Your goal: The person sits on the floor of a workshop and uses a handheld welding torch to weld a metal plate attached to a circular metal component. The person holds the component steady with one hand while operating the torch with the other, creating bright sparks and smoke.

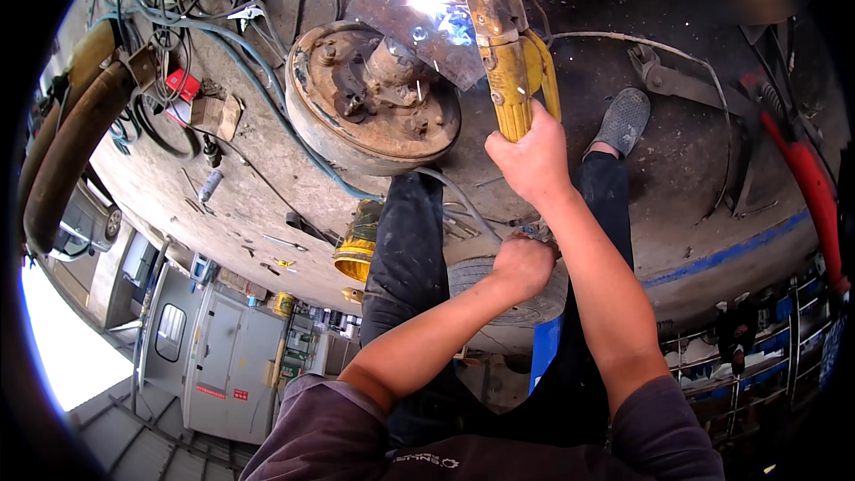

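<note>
My right hand (534, 147) is closed on the worn yellow handle of a welding tool (501, 67), held over a rusty metal plate (385, 13). A bright white-blue arc (432, 2) with flying sparks glares on the plate and hides the working point. Under the plate's edge lies a rusty round drum assembly (316, 107) with a hub and bolts. My left hand (521, 263) is lower, between my legs, closed around a small metal thing near a grey cable and above a tyre; what it holds is too hidden to name.
Tangled hoses (165, 9), a red box (183, 83) and a yellow bucket (354, 260) lie at left, beside dark curved bars (76, 142). A jack with a red handle (797, 169) stands at right. My grey shoe (623, 116) is near the drum. A van and metal racks are behind.
</note>
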`<state>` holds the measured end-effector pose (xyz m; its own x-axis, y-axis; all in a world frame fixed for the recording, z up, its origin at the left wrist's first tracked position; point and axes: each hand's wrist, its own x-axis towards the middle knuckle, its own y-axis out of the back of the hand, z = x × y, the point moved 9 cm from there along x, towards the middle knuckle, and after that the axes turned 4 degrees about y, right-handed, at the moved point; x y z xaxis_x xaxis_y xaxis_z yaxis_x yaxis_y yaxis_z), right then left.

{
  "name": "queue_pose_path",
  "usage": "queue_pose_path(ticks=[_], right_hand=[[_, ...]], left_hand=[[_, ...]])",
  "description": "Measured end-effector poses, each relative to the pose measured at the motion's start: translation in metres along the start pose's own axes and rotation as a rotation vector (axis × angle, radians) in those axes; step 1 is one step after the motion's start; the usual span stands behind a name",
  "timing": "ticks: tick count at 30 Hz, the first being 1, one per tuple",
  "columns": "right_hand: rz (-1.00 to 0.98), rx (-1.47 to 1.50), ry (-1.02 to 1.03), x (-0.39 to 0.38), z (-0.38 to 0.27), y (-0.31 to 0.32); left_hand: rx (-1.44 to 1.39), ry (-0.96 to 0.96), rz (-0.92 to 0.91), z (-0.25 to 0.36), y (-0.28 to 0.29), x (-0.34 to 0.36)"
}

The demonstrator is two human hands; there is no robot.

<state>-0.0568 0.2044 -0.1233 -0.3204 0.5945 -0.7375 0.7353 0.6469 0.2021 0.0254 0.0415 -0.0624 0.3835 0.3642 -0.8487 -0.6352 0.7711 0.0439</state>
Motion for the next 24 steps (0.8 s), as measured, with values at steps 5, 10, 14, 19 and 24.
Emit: queue_pose_path(ticks=[5,10,14,19,24], right_hand=[[0.065,0.039,0.058,-0.005,-0.005,0.005],[0.029,0.042,0.005,-0.002,-0.002,0.007],[0.015,0.024,-0.017,-0.002,0.000,0.006],[0.003,-0.019,-0.013,-0.002,0.003,0.002],[0.029,0.013,0.015,-0.002,0.003,-0.001]], left_hand=[[-0.033,0.007,0.027,0.001,0.003,-0.002],[-0.029,0.022,-0.032,0.000,0.003,0.000],[-0.029,0.004,-0.019,0.000,0.003,0.000],[-0.039,0.004,-0.018,0.000,0.004,-0.001],[-0.038,-0.001,-0.013,-0.002,0.002,0.000]])
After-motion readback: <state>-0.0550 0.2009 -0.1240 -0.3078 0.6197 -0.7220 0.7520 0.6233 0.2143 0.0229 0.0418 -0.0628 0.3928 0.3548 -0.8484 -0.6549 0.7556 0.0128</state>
